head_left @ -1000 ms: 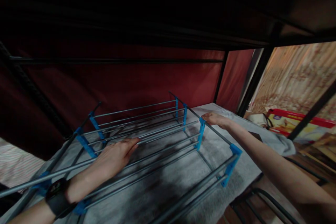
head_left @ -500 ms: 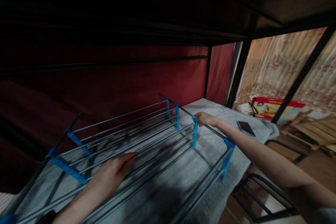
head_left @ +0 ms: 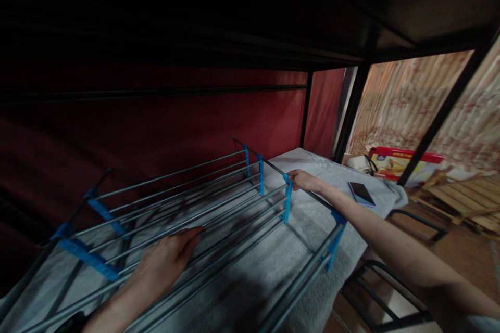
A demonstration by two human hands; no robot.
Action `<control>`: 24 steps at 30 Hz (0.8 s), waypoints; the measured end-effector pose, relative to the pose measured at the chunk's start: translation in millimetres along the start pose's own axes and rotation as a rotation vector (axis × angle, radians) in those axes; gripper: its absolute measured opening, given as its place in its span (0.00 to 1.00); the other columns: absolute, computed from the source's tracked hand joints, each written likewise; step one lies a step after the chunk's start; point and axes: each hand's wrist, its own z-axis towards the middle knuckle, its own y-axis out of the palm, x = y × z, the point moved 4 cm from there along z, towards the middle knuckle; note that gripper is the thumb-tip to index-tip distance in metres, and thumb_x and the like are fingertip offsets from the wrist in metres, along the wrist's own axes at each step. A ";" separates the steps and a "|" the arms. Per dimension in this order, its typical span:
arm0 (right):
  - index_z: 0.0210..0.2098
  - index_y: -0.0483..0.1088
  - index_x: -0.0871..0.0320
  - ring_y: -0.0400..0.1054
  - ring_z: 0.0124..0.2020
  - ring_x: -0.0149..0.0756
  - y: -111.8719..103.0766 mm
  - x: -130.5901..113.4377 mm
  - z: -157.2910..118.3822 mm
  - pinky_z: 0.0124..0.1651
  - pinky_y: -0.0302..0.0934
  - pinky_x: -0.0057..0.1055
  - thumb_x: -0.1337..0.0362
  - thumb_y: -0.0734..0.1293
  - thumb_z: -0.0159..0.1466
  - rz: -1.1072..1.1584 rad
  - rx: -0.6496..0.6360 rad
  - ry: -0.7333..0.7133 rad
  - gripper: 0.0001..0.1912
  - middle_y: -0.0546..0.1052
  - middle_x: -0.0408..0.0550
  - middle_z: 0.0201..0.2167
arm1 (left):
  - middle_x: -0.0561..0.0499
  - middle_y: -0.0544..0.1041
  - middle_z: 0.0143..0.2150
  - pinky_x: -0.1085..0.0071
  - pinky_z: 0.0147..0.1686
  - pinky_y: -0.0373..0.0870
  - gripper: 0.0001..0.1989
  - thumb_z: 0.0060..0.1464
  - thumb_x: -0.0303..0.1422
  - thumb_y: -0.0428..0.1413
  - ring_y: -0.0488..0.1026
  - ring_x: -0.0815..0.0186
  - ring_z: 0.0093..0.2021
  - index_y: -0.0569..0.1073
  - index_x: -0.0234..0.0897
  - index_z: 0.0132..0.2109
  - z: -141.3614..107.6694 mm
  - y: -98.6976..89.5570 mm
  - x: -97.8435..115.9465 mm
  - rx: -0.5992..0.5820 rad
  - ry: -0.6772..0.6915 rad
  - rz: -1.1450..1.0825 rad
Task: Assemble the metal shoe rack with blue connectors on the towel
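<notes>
In the head view, the right hand [head_left: 302, 180] has its grip closed on the tube rack [head_left: 261, 174] beside a blue connector [head_left: 288, 179]. The left hand [head_left: 170, 255] lies over the rack's long tubes, fingers together; whether it clamps one, I cannot tell. The rack stands on the grey bedding [head_left: 316, 229], near a phone [head_left: 362, 194].

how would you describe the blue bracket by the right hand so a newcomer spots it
Below the red wall covering, a rack of metal tubes stands on the grey blanket. Along its right end, counting from the wall, find the third blue bracket. Of the four there, only this one has the right hand's fingers at its top.
</notes>
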 end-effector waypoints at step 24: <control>0.29 0.69 0.60 0.67 0.25 0.30 -3.5 -7.0 -9.3 0.32 0.66 0.23 0.67 0.66 0.62 0.011 0.003 -0.011 0.06 0.71 0.42 0.20 | 0.48 0.81 0.55 0.58 0.55 0.72 0.29 0.63 0.44 0.38 0.77 0.52 0.55 0.74 0.42 0.60 2.4 9.3 -7.7 -0.011 -0.020 -0.021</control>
